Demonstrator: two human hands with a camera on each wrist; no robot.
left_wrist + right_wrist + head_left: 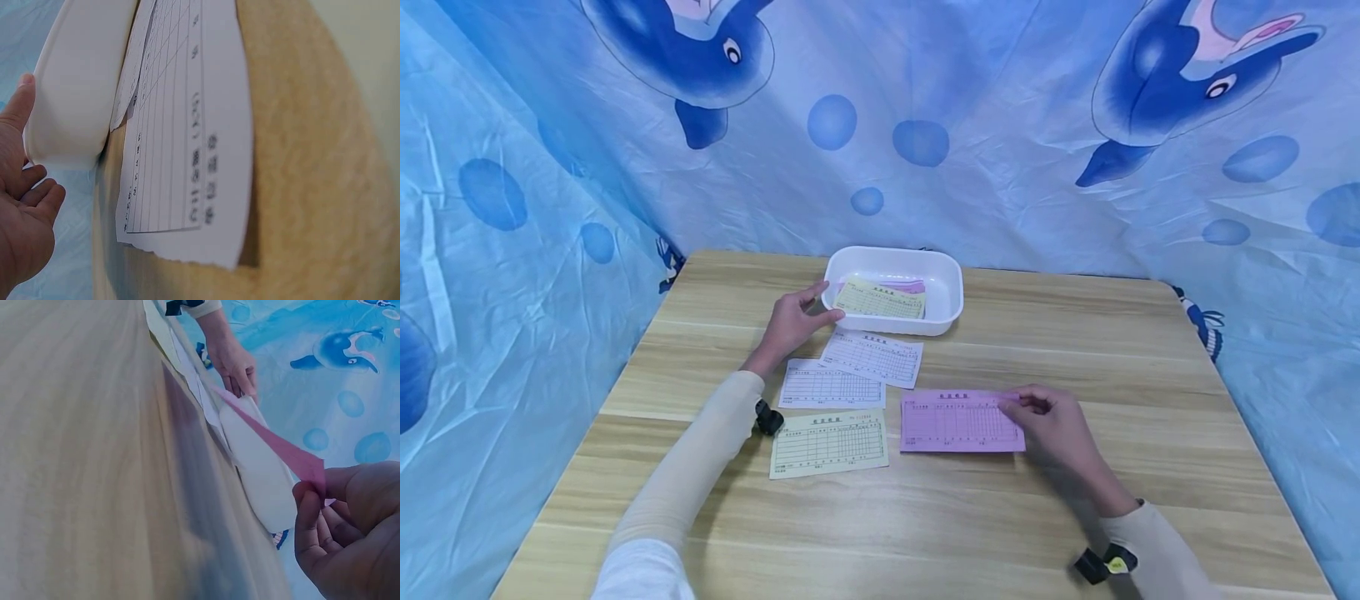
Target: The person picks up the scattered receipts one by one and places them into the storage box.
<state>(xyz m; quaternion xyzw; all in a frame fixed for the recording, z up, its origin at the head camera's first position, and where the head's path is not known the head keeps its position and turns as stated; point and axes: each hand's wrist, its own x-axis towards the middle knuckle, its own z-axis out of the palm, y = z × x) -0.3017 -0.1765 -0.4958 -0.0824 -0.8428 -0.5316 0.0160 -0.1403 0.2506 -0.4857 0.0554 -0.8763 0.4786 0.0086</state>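
Note:
My left hand (795, 323) holds the left end of a white plastic tray (953, 292), with thumb and fingers at its rim. In the tray lies a yellow form slip (880, 300) over a pink one (912, 287). My right hand (1056, 425) pinches the right edge of a pink printed form slip (958, 421). In the right wrist view this pink slip (281, 447) is raised above the table, between thumb and fingers. Two overlapping white form slips (876, 357) (831, 385) lie in front of the tray. Nearer me is a yellow-green form slip (830, 443).
The wooden table (1075, 325) reaches back to a blue curtain (1030, 225) with cartoon dolphins. The curtain also hangs along both sides. A small black device (767, 418) is on the left wrist, and another (1105, 563) is on the right.

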